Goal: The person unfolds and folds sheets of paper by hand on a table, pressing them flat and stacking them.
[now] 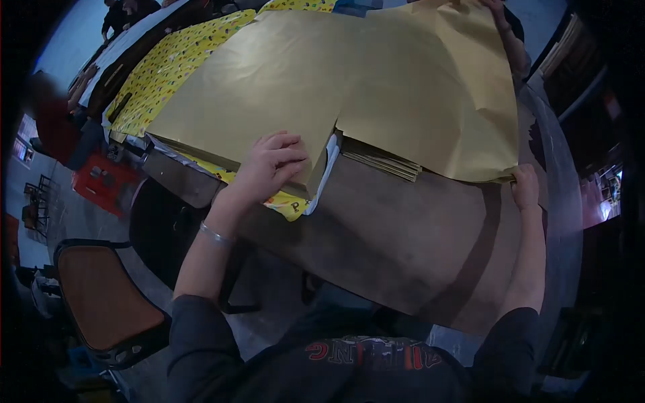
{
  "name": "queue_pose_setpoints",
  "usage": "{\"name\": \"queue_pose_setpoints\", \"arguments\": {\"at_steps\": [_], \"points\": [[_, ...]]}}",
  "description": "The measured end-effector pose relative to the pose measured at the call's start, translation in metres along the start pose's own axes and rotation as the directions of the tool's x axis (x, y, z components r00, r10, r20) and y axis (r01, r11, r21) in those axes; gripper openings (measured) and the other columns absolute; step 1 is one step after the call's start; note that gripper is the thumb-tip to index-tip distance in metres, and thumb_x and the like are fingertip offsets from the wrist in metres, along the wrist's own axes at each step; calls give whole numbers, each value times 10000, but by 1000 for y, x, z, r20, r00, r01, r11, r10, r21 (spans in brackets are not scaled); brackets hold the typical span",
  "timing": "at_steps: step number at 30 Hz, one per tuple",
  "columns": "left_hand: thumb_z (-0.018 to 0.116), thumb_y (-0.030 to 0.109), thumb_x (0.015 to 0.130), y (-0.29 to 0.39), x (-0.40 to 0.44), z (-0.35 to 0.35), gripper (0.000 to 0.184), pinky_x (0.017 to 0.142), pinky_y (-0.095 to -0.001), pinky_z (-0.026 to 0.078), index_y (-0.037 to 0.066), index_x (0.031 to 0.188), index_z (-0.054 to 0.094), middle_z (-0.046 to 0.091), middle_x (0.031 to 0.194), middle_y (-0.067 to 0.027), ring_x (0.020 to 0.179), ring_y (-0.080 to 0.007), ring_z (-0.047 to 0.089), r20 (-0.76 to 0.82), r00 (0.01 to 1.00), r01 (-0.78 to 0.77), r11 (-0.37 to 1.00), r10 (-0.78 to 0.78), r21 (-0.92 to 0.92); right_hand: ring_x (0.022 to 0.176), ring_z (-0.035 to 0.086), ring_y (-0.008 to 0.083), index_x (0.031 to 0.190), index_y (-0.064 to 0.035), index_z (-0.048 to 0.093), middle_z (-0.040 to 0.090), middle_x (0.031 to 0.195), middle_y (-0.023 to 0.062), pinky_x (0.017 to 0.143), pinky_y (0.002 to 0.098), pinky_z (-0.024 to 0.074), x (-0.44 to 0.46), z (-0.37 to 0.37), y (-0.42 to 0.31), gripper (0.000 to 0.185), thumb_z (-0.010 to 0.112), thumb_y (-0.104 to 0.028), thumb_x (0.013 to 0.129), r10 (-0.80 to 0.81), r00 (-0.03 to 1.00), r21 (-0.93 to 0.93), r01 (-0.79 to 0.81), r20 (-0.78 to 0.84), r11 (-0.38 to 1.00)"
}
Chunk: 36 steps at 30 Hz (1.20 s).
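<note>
A large gold paper sheet (430, 94) spreads over the table, its right part lifted and creased. My right hand (526, 186) is closed on the near right corner of this sheet. My left hand (275, 161), with a bracelet at the wrist, is at the near edge of the gold paper stack (222, 101), its fingers loosely bent and apart. Under that stack, yellow patterned paper (289, 205) and a white layer stick out. A thinner stack of folded gold sheets (383, 162) shows beneath the lifted sheet, right of my left hand.
The brown tabletop (403, 228) reaches toward my body. Another person's hand (497, 10) is at the far right edge of the gold sheet. More yellow patterned paper (181, 64) lies far left. A brown chair (107, 295) and red stool (101, 178) stand left, with people beyond.
</note>
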<state>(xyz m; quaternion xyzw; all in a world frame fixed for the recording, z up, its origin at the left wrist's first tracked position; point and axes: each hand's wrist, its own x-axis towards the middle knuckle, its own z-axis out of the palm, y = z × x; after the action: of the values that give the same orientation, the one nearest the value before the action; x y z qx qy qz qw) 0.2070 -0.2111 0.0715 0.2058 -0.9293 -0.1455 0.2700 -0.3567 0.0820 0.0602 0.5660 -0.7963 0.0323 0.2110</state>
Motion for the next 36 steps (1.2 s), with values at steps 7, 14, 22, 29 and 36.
{"name": "queue_pose_setpoints", "arguments": {"at_steps": [7,14,22,29,36], "points": [[761,198,778,8,0,-21,282,1028,-414,424,70,1026,723,603,1253,-134,1202,-319,534,175,983,82,980,-50,-180,1049,566,319,925,-56,681,639,1022,117,885,436,490,-18,31,50,165,642,-25,767,135,985,-271,-103,103,957],[772,187,763,8,7,-27,277,1020,-410,432,66,1007,721,598,1249,-127,1195,-313,536,265,960,138,974,-86,-182,1119,538,304,1066,-76,668,615,1098,113,959,435,454,-44,43,64,284,605,-16,795,243,909,-365,-110,340,924],[759,198,769,2,11,-28,201,984,-399,456,71,920,725,629,1193,-127,1154,-310,560,267,962,105,980,-56,-172,1199,512,305,1124,-94,650,596,1164,113,1044,447,388,-27,15,-2,278,600,-126,853,145,870,-389,57,471,920],[740,194,759,10,18,-31,155,938,-403,472,58,821,700,640,1155,-128,1080,-320,582,273,962,44,996,-20,-82,1126,554,325,1109,-38,633,599,1161,143,981,433,448,54,-46,-185,338,679,-42,775,-338,936,302,297,93,906],[702,167,773,10,17,-27,109,908,-384,478,62,801,706,657,1061,-75,999,-293,601,237,971,5,1000,-1,-19,1077,597,323,1059,-38,651,630,1094,126,921,415,502,91,-65,-348,286,705,-49,778,-466,836,603,538,-291,588]]}}
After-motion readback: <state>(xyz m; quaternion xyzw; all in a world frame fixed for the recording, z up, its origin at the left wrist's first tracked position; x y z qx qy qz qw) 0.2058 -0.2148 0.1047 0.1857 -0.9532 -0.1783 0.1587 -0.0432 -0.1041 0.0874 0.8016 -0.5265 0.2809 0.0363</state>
